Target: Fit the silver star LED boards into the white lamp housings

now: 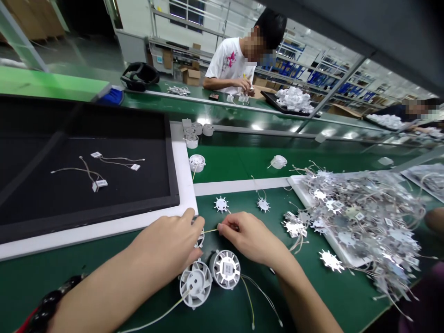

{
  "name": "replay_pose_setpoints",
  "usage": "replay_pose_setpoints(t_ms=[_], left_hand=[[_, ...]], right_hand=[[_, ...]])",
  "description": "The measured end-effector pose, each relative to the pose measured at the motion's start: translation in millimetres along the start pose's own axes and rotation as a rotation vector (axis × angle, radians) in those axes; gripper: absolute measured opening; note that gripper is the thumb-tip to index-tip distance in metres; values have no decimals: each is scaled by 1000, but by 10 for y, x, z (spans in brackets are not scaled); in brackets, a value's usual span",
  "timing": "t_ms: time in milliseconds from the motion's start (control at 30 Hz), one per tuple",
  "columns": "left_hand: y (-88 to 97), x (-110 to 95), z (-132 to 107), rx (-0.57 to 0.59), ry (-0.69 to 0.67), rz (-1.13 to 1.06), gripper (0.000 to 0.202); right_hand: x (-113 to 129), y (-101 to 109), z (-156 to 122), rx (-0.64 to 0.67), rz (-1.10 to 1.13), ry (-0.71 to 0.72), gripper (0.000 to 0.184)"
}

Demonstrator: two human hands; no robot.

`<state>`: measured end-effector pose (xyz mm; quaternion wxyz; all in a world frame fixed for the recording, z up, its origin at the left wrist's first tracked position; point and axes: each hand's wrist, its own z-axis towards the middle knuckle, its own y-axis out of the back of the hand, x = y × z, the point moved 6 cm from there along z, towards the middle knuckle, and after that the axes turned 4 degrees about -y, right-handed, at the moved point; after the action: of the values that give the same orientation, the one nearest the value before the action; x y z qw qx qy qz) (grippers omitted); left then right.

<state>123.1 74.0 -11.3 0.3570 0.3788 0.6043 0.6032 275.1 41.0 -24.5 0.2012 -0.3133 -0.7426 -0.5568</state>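
Note:
My left hand (169, 238) and my right hand (248, 236) face each other over a green belt (243, 162), with a thin yellowish wire (210, 230) stretched between their fingertips. Under my left fingers, a partly hidden white part (200, 239) shows. Two white finned round housings (196, 283) (225, 269) lie just below my hands, trailing wires. Several star-shaped metallic discs (221, 204) lie ahead of my fingers. To my right, a tangled heap of wired discs (360, 222) sits on a white tray (305, 196).
On my left is a black-lined, white-framed tray (175, 185) holding wired labels (97, 171). White housings (196, 132) stand farther ahead. Across the belt, a co-worker (236, 64) in a white T-shirt handles small parts beside a black tray (280, 106) piled with white pieces.

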Motion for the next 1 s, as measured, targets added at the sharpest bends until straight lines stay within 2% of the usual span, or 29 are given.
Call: replay_pose_setpoints(t_ms=[167,300,400,467,567,733,800,900,1000], left_hand=[[73,-32,21,63,-60,45,34],[92,-56,38,150,-80,68,28],[66,-83,42,168,-85,78,25],[62,-102,39,132,-84,91,25],[93,-117,18,102,-84,94,33],[285,-41,-6,149,-57,-24,55],[384,36,10,90,-9,-105,62],[460,149,21,-71,43,-271,75],[431,214,5,-169,26,-561,60]], right_hand=[[-26,30,14,-59,-69,-6,32],[-112,176,55,-230,-94,-98,32],[-180,193,103,-346,-148,-147,21],[-195,155,132,-365,-166,-135,15],[-186,133,143,-366,-131,-90,18],[-110,240,93,-346,115,25,23],[-38,253,65,-315,260,100,30],[93,195,12,-245,431,198,39],[197,145,-62,-256,534,273,35]])
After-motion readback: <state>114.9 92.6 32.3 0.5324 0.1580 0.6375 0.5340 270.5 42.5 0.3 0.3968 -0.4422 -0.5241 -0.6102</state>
